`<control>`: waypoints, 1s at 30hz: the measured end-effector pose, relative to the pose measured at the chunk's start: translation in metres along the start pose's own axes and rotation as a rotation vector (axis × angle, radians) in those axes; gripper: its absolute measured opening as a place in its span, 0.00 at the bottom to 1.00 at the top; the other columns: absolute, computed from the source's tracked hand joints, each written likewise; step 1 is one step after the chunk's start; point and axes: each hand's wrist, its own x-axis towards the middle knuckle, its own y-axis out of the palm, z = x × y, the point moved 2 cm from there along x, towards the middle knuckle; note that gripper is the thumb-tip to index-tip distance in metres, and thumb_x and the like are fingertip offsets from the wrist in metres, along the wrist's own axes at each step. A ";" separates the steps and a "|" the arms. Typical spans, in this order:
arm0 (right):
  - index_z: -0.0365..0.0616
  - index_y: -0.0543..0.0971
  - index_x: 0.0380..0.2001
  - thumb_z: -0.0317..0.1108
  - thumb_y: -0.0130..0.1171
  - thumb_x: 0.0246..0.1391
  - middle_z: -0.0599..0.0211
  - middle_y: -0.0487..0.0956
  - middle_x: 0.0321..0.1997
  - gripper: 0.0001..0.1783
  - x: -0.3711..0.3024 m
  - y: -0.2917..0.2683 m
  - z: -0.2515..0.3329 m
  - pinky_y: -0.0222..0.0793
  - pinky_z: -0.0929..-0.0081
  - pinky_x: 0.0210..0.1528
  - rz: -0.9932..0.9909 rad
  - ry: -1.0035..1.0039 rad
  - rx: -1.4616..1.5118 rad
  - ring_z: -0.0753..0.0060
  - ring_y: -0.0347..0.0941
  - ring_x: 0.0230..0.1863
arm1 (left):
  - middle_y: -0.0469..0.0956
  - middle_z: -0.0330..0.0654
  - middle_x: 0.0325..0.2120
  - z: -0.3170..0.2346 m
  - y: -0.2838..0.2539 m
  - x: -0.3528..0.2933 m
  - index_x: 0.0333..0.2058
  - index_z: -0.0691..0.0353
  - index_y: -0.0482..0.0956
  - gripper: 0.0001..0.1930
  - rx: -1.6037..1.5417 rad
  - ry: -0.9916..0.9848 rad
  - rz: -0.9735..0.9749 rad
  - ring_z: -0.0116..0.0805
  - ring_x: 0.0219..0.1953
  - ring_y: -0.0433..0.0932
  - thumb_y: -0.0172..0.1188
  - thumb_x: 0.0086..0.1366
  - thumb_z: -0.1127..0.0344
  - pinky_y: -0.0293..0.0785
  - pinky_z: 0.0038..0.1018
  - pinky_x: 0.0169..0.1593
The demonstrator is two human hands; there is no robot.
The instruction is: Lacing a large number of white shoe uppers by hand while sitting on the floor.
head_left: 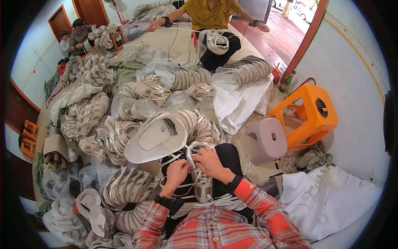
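Observation:
A beige and white shoe upper lies across my dark-trousered lap, its toe toward me and its collar opening pointing away. My left hand is closed in a pinch at the upper's left edge, with a white shoelace running from its fingertips. On the upper's lacing area, the bent fingers of my right hand grip its edge; whether they also pinch a lace is hidden. Loose white laces lie over my lap below the upper. Just beyond my hands stands a nested stack of uppers.
Stacks of similar uppers crowd the floor to the left. At right stand a mauve stool, an orange stool and a white sack. A co-worker in a yellow shirt sits opposite, arms spread; others sit far left.

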 end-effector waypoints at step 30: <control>0.33 0.71 0.32 0.26 0.52 0.53 0.57 0.73 0.39 0.06 -0.053 -0.079 -0.093 0.67 0.71 0.47 -0.836 0.650 1.980 0.66 0.69 0.40 | 0.60 0.32 0.13 0.014 0.034 -0.031 0.19 0.58 0.65 0.12 -2.339 -0.695 0.427 0.27 0.17 0.57 0.42 0.63 0.70 0.58 0.25 0.28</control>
